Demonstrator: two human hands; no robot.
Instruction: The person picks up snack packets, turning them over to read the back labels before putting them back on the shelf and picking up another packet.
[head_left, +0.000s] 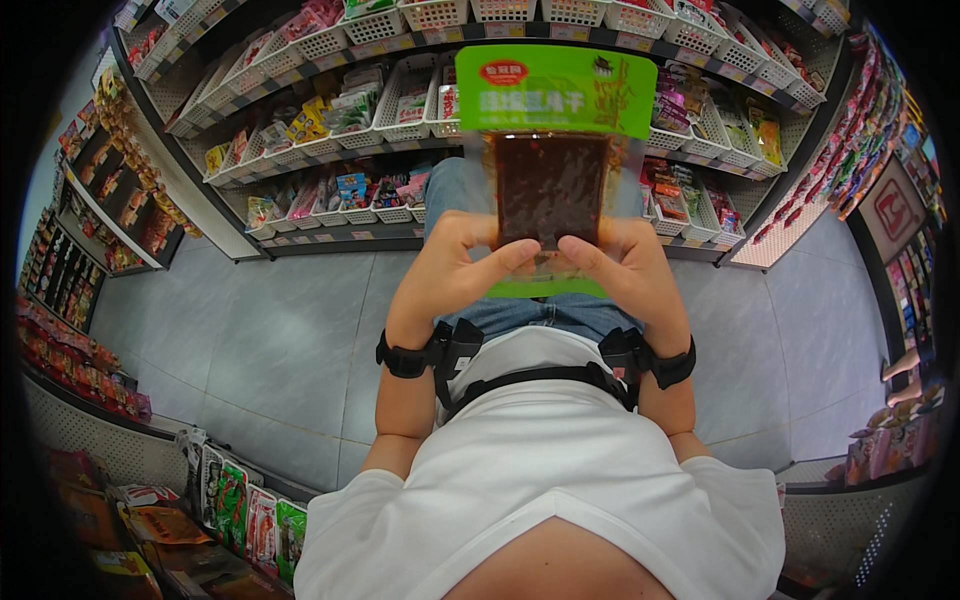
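Observation:
Both hands hold one plastic snack pouch (551, 184) up in front of me. The pouch has a green printed top and bottom band and a clear middle, through which a dark brown block of food shows. My left hand (457, 262) grips its lower left side, the thumb lying across the front. On the lower right side, my right hand (630, 262) does the same, and the two thumb tips nearly meet. The other fingers are mostly hidden behind the pouch. Black straps with small devices circle both wrists.
Ahead stands a store shelf unit (435, 142) with white plastic baskets (409, 112) of packaged snacks. Hanging snack strips (862, 127) line its right end. Grey floor tiles (277, 322) lie around me. Behind at lower left are more snack packs (232, 502). A person's feet (904, 379) show far right.

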